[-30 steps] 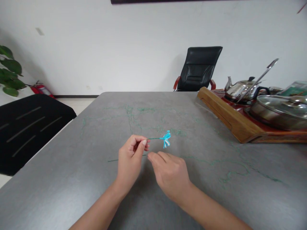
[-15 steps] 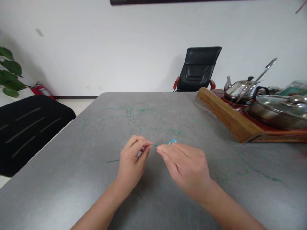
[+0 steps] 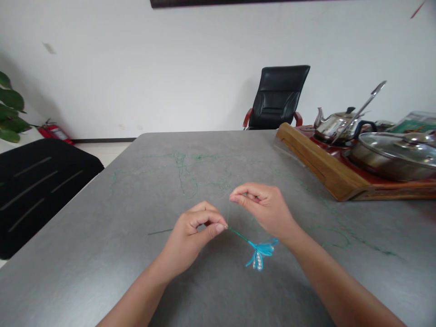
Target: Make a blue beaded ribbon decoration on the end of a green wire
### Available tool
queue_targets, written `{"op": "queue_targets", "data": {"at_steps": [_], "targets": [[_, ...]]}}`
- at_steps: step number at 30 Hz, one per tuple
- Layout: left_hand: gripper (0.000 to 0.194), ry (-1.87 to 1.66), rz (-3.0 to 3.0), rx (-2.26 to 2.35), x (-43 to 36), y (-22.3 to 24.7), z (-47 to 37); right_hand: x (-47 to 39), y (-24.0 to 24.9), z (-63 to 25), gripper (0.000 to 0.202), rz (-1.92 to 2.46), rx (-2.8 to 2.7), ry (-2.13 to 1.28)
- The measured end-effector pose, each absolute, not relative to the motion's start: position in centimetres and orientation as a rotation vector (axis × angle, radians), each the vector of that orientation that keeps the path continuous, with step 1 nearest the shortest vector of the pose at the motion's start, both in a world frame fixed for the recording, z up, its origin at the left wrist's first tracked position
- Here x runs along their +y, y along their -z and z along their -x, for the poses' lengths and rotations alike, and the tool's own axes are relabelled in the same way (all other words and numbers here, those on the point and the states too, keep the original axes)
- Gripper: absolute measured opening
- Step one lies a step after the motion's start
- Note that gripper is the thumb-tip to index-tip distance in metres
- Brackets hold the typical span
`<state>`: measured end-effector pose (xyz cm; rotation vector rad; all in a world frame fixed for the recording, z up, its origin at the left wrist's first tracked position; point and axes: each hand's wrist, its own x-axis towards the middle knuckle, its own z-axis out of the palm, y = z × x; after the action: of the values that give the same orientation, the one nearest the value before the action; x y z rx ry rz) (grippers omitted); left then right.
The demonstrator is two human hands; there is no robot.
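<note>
Between thumb and forefinger, my left hand (image 3: 195,238) pinches the green stem of an artificial flower (image 3: 261,250). Its blue petals and pearl-like white beads point right, over the table's near side. The thin dark end of the stem (image 3: 160,232) sticks out left behind my left hand. Higher and to the right, my right hand (image 3: 264,206) is closed in a pinch, apart from the stem. A very faint thread (image 3: 229,211) seems to run from its fingertips down to the stem at my left fingertips.
Loose green thread (image 3: 182,165) lies tangled across the grey table (image 3: 102,254). At the right stands a wooden tea tray (image 3: 323,165) with a metal kettle (image 3: 339,125) and a lidded pan (image 3: 395,156). Black chairs (image 3: 281,97) stand behind and at the left.
My right hand has let go of the flower and moved up, away from my left hand. The flower, hidden before, now shows, hanging right and downward. My left hand has shifted slightly right and down.
</note>
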<state>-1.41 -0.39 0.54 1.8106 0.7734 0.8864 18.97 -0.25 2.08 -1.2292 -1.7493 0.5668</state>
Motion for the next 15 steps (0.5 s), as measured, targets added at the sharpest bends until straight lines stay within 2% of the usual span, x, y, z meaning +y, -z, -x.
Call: {"op": "queue_targets", "data": {"at_steps": [6, 15], "targets": [[0.013, -0.879, -1.674, 0.736, -0.2, -0.5, 1.3, 0.3, -0.5, -18.0, 0.018, 1.229, -1.719, -0.672], [0.013, -1.191, -1.414, 0.962, -0.2, 0.5, 1.4, -0.4, 2.3, -15.2, 0.023, 1.192, -1.584, -1.015]]}}
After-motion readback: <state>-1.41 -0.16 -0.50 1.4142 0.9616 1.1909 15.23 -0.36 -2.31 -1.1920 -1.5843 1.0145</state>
